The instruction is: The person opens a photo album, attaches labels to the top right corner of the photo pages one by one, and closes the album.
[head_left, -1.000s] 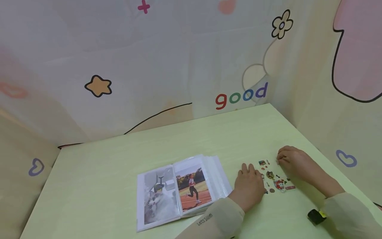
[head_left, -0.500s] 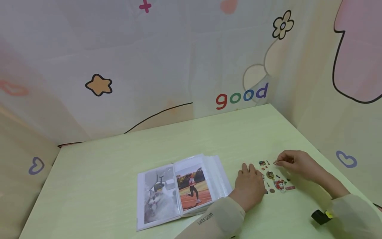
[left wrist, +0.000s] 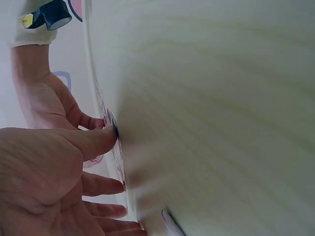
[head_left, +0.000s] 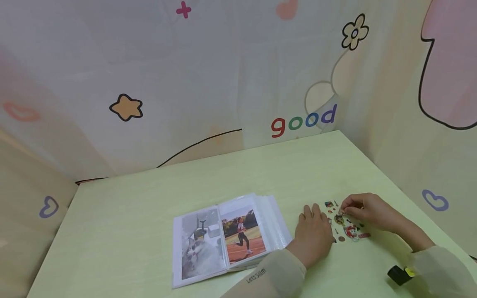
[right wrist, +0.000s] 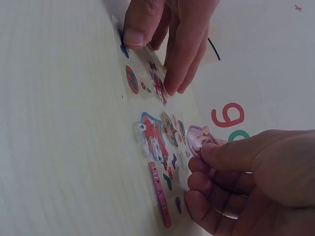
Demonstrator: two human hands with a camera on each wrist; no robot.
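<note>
A clear sheet of small cartoon stickers [head_left: 350, 232] lies on the table right of the photo album. My left hand [head_left: 314, 236] rests along its left side with fingers extended; in the left wrist view the thumb [left wrist: 101, 141] presses at the sheet's edge. Between thumb and fingertips, my right hand [head_left: 369, 211] pinches a sticker with a purple border [right wrist: 201, 137]. That sticker is raised off the sheet, its face showing in the right wrist view. Beside it on the sheet are a large red-and-blue dog sticker [right wrist: 155, 140] and a pink strip sticker [right wrist: 160, 194].
A photo album [head_left: 177, 252] lies spread at the centre, showing a cat picture [head_left: 199, 248] and a runner picture [head_left: 242, 236]. A black device with a yellow part [head_left: 399, 275] sits by the right sleeve. Printed cloth walls [head_left: 201, 82] border the table [head_left: 123, 223].
The right hand has shifted left and nearer to me, carrying the pinched sticker from the sheet's upper right side to over its middle. The left hand has kept its place.
</note>
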